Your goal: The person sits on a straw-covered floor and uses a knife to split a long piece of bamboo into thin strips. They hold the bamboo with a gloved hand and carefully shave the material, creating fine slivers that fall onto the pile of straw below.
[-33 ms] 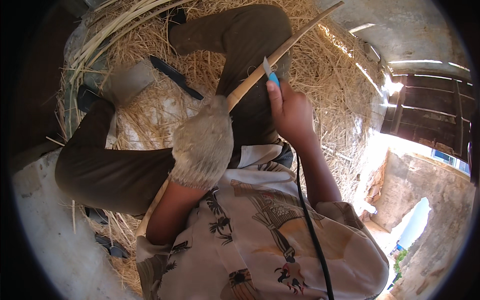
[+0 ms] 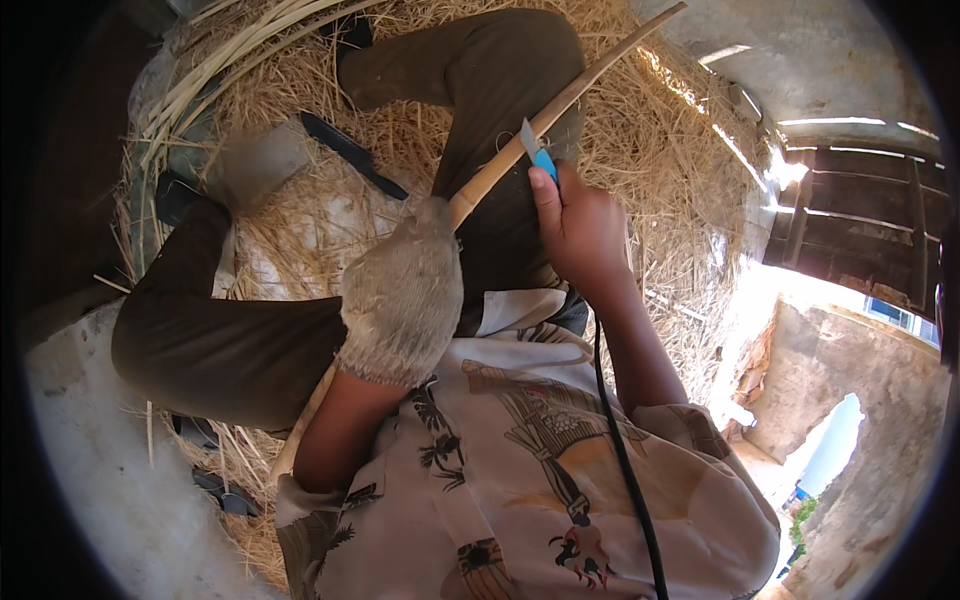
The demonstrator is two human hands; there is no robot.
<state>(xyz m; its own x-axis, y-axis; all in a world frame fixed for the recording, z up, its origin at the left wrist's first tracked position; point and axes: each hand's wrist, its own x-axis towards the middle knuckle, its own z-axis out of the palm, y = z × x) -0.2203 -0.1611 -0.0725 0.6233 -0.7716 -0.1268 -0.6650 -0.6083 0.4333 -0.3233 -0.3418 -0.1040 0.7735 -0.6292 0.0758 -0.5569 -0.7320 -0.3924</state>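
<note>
My left hand [image 2: 405, 290], in a worn knitted work glove, is closed around a long bamboo strip [image 2: 482, 192]. The strip slants from beside my left forearm up across my bent leg to the upper right. Closed in my right hand [image 2: 587, 225] is a small knife [image 2: 542, 160] with a blue handle, my thumb along it. Its pale blade lies against the strip a little beyond the glove. The glove hides the left fingers and the strip's middle.
Loose straw and shavings [image 2: 660, 170] cover the ground. A large dark-bladed knife [image 2: 350, 152] lies ahead on the left, below a bundle of long pale strips [image 2: 215, 55]. A black cable [image 2: 625, 450] runs down my shirt. Concrete walls [image 2: 850, 60] and a slatted wooden panel [image 2: 865, 210] stand right.
The small knife's blade has shifted slightly left and down along the strip toward the glove. My gloved left hand has moved a touch left.
</note>
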